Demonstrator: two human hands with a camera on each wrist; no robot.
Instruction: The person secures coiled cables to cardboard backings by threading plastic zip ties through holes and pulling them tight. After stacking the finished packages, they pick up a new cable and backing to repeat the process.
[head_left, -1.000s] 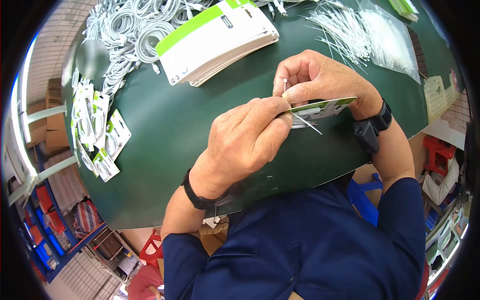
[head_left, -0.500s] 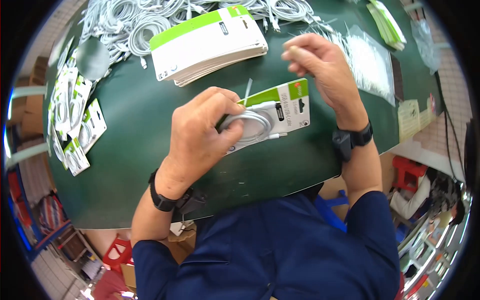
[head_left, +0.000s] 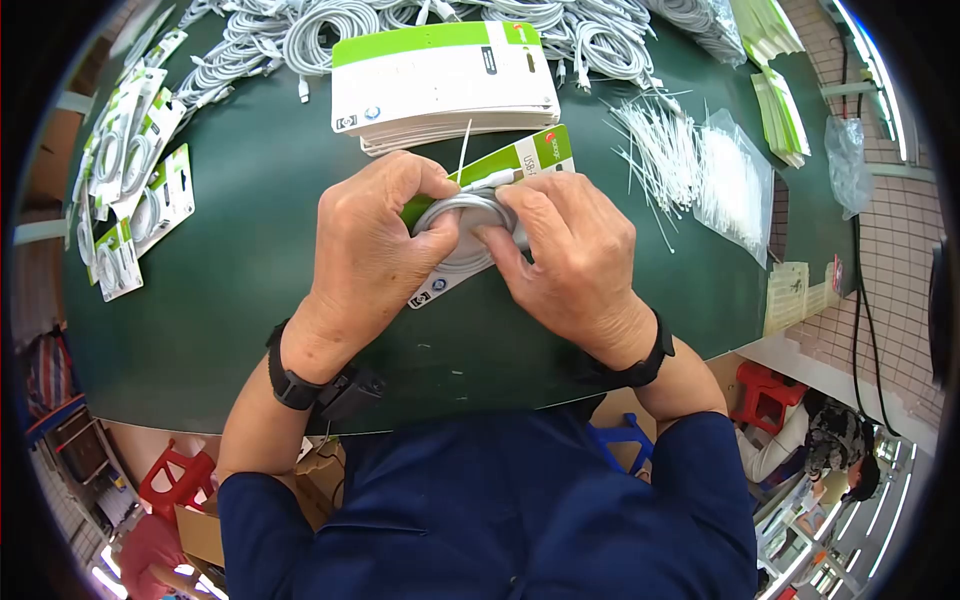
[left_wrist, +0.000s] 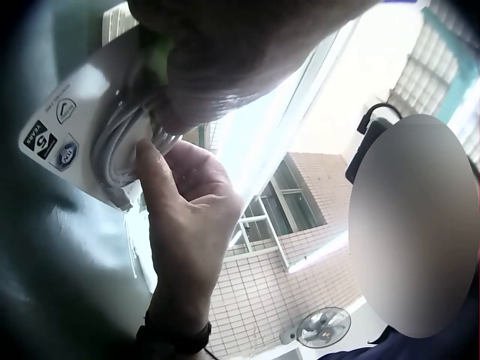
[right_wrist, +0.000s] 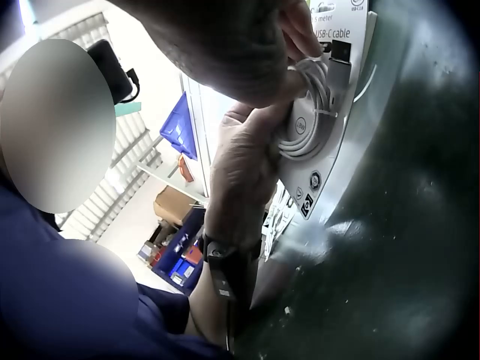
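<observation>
Both hands hold a green-and-white USB-C cable card over the table, with a coiled white cable against its face. My left hand grips the card and the left side of the coil, thumb on the loops. From the other side my right hand pinches the coil near the connector, its thumb at the middle of the coil. A thin white cable tie sticks up past the card's upper edge beside the left fingers. In the right wrist view, the coil has a tie across its loops.
A stack of blank-faced cards stands just beyond the hands, before a heap of coiled cables. Carded cables lie at left. Loose cable ties, a plastic bag of ties and more green-edged cards lie at right.
The right hand let go of the tie area, swung away to the right, then came back onto the coil. The card has turned from edge-on to face up, still in the left hand.
</observation>
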